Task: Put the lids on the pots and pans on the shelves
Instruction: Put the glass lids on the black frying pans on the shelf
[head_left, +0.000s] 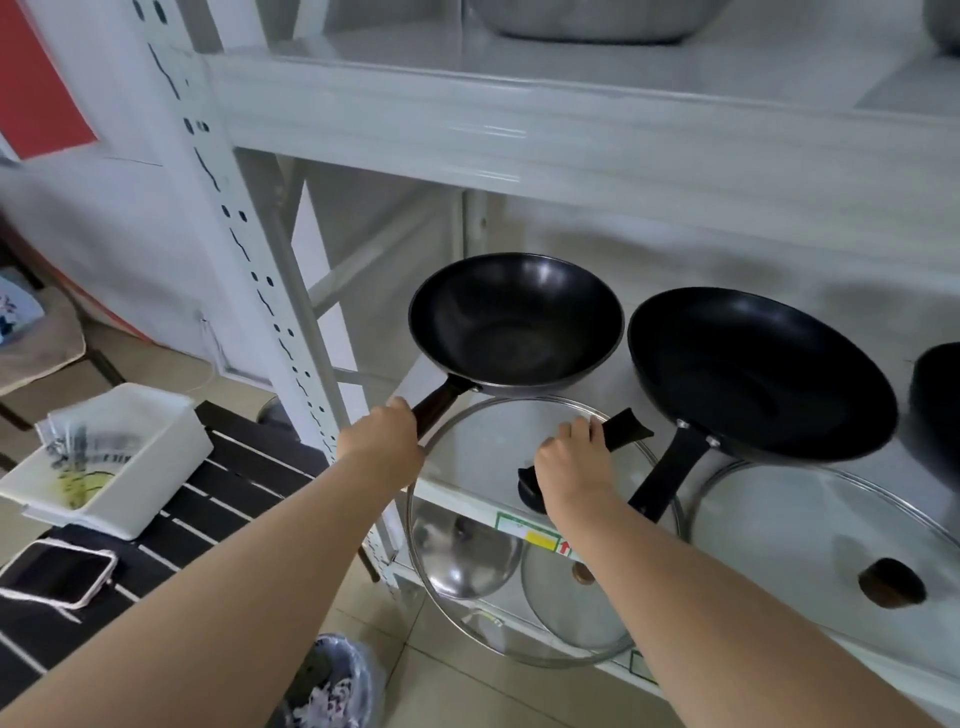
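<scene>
A black wok (514, 322) sits on the white shelf (467, 478), its dark handle gripped by my left hand (382, 439). My right hand (574, 470) holds the black handle of a large glass lid (478, 462), which hangs in front of the shelf edge, below the wok. To the right lies a black frying pan (753, 374) with its handle pointing toward me. A second glass lid (831, 530) with a dark knob rests flat on the shelf in front of that pan.
Another dark pot (937, 405) shows at the right edge. Below, a lower shelf holds a steel lid (467, 556) and a small glass lid (571, 592). A metal bowl (592, 18) stands on the upper shelf. At left, a white tray (156, 467) sits on a striped table beside a phone (57, 577).
</scene>
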